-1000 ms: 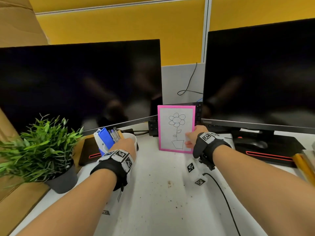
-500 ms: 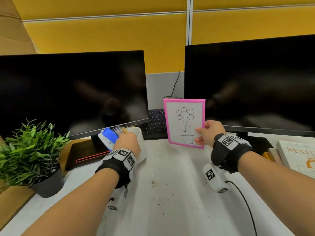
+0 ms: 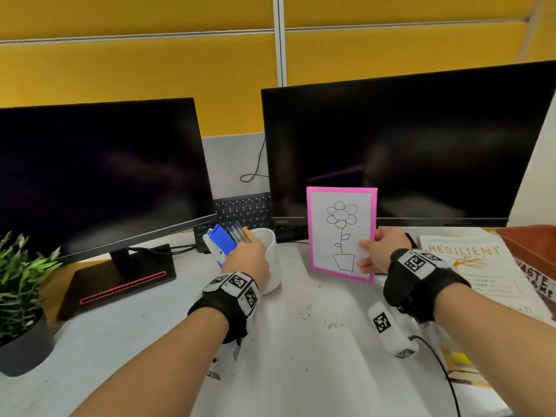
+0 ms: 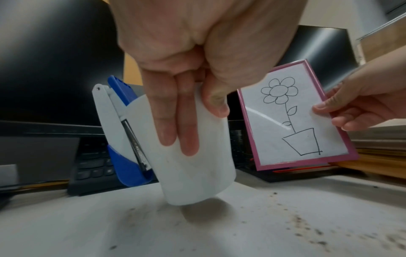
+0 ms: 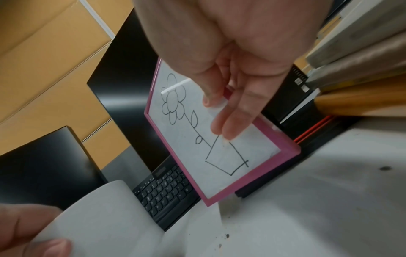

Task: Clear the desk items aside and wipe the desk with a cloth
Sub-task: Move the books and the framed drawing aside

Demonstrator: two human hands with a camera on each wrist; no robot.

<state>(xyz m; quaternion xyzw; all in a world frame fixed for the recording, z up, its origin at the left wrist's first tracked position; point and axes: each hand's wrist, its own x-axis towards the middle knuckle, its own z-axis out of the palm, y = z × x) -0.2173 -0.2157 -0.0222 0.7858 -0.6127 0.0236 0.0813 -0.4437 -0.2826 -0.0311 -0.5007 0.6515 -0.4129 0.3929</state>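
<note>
My left hand (image 3: 246,260) (image 4: 186,107) grips a white cup (image 3: 267,254) (image 4: 197,165) that holds pens and a blue-and-white stapler (image 3: 221,240) (image 4: 118,132). The cup is tilted and lifted just off the white desk (image 3: 301,356). My right hand (image 3: 379,251) (image 5: 222,107) pinches the right edge of a pink picture frame (image 3: 341,233) (image 4: 294,118) (image 5: 211,135) with a flower drawing, held upright above the desk in front of the right monitor (image 3: 406,152). Dark crumbs (image 3: 331,325) speckle the desk between my arms.
Two dark monitors stand at the back, the left monitor (image 3: 99,176) on a black base (image 3: 120,281). A keyboard (image 3: 243,209) lies between them. A potted plant (image 3: 21,296) sits far left. Books (image 3: 475,266) are stacked at right.
My right hand has lifted the pink frame off the desk and carried it rightward. My left hand has tipped and raised the cup slightly. The head view has shifted right.
</note>
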